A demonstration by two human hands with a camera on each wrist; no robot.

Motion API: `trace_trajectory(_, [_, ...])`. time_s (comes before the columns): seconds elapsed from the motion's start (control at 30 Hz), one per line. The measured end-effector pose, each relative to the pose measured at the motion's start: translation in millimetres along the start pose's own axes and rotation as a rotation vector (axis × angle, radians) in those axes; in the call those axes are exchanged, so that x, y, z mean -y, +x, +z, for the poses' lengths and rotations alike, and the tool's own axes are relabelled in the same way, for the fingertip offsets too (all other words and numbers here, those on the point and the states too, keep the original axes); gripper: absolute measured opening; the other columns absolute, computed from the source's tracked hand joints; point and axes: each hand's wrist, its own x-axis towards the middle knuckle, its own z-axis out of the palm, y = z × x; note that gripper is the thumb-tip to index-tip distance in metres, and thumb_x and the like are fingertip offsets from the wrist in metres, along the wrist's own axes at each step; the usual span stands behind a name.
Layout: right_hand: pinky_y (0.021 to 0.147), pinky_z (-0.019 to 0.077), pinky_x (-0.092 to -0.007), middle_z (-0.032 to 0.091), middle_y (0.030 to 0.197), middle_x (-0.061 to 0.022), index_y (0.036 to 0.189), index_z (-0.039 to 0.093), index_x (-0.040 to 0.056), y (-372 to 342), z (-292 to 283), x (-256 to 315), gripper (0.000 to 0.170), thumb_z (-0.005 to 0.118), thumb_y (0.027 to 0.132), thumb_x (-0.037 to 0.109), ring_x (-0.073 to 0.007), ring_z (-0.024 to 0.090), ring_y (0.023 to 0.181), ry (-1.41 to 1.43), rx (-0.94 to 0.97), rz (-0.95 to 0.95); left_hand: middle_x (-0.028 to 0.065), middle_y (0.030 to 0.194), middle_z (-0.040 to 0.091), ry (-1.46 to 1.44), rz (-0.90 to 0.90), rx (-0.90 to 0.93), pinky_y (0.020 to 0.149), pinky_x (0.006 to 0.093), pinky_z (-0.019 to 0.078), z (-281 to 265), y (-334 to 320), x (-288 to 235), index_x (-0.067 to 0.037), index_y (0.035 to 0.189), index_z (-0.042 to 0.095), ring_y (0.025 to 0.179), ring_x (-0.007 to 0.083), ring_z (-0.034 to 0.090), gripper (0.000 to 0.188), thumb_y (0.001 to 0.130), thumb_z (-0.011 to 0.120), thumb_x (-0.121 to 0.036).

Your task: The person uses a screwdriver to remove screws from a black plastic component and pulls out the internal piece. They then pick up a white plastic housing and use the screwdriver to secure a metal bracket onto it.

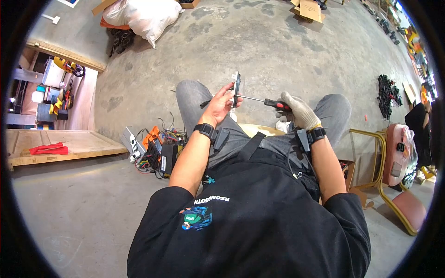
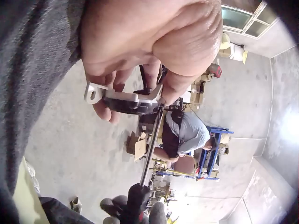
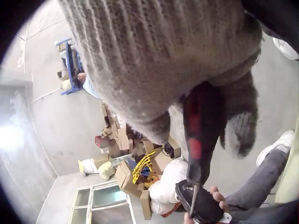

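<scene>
Bare fingers of my left hand [image 1: 217, 105] pinch a small black part with a silver bracket [image 1: 236, 87], held up over my lap. In the left wrist view the bracket [image 2: 96, 93] shows a slotted ear at one end. My right hand [image 1: 302, 112], in a knitted glove, grips a screwdriver by its black and red handle [image 3: 202, 126]. The screwdriver's shaft [image 1: 250, 98] runs level toward the left hand, and its tip is right at the part's edge, beside the left thumb in the left wrist view.
A heap of cables and electronic parts [image 1: 160, 148] lies on the floor by my left leg. Left of it stands a wooden crate [image 1: 69, 139] with a red cloth on it. A toppled yellow-framed chair [image 1: 382, 162] is at the right. White bags [image 1: 143, 16] sit ahead.
</scene>
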Motion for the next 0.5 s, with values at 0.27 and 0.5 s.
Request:
trace_trajectory(0.27, [0.071, 0.0623, -0.0319, 0.065, 0.105, -0.0132, 0.112, 0.062, -0.0052, -8, 7, 10, 0.041, 0.057, 0.101, 0.034, -0.0198, 0.068, 0.086, 0.210, 0.048, -0.304, 0.0230, 0.123, 0.063, 0.000, -0.016, 0.010, 0.089, 0.0384, 0.0565, 2, -1, -1, -0.010, 0.149, 0.038, 0.105, 0.0295, 0.068, 0.052, 0.099, 0.054, -0.010])
trace_trajectory(0.5, [0.068, 0.0617, -0.0309, 0.065, 0.102, -0.0128, 0.114, 0.061, -0.0025, -5, 1, 5, 0.042, 0.058, 0.101, 0.037, -0.0181, 0.068, 0.083, -0.079, 0.130, -0.021, 0.0223, 0.124, 0.063, 0.006, -0.007, -0.015, 0.090, 0.0386, 0.0555, 2, -1, -1, -0.011, 0.150, 0.037, 0.106, 0.0294, 0.067, 0.053, 0.100, 0.054, -0.012])
